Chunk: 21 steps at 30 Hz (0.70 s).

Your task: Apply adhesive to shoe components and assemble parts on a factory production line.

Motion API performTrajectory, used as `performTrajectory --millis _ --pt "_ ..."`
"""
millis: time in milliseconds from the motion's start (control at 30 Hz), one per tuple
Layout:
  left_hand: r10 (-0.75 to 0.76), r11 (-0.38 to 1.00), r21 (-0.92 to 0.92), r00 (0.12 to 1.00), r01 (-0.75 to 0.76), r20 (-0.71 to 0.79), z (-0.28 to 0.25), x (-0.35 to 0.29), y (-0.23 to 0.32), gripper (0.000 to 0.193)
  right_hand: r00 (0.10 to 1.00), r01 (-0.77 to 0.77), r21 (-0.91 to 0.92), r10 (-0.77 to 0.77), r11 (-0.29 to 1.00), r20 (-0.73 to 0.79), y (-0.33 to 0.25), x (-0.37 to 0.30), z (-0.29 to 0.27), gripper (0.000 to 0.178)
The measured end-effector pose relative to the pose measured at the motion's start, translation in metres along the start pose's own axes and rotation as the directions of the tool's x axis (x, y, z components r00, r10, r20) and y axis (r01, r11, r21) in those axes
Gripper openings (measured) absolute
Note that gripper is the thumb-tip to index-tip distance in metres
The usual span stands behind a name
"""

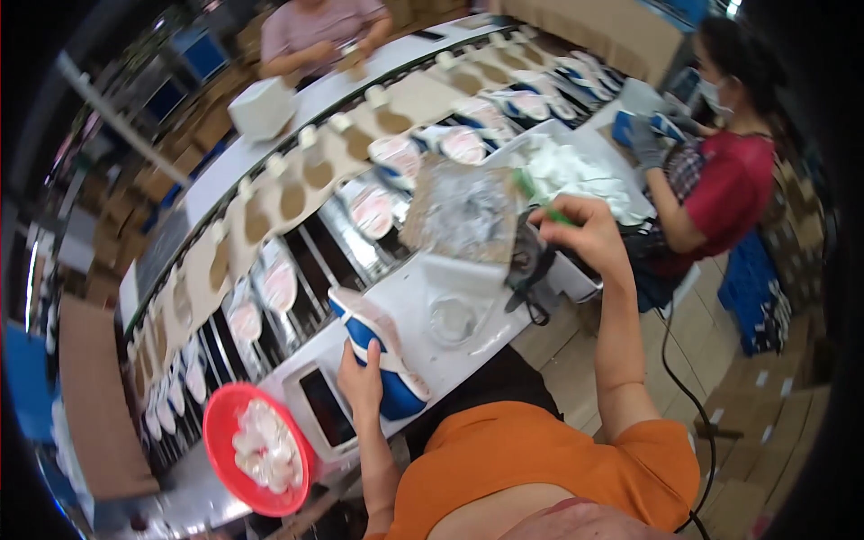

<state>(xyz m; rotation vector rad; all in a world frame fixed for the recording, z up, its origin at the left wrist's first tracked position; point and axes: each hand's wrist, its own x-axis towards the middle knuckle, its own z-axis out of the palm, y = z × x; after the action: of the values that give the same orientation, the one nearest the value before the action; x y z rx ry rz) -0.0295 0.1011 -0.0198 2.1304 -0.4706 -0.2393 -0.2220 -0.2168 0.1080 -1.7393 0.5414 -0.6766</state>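
My left hand (362,380) is closed around a blue and white shoe upper (385,358), held tilted over the white work table with its pale pink-white bottom partly showing. At the right, my right hand (589,236) is raised with its fingers pinched on a thin green-handled tool (560,217); its working end is blurred. Beside that hand lies a brown board (418,214) smeared with grey-white stuff. Nearer to me than the board stands a clear round bowl (453,319) with pale contents.
Shoe uppers (371,207) and tan soles (258,216) line a conveyor. A red basin (214,441) with whitish pieces and a phone (326,409) are left. A bin of white cloths (571,171) is right. Co-workers sit opposite (315,36) and at right (720,180); a black cable (688,396) hangs.
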Motion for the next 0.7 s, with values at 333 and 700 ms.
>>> performTrajectory --millis 333,700 --pt "-0.015 0.996 -0.091 1.0 0.015 0.001 0.014 0.005 -0.008 0.045 0.912 -0.198 -0.451 -0.005 0.87 -0.41 0.114 0.082 -0.119 0.022" --pt "0.0 0.996 -0.088 1.0 0.0 -0.005 0.016 0.006 -0.015 0.043 0.922 -0.366 -0.866 0.007 0.341 -0.387 0.168 0.132 -0.103 0.032"
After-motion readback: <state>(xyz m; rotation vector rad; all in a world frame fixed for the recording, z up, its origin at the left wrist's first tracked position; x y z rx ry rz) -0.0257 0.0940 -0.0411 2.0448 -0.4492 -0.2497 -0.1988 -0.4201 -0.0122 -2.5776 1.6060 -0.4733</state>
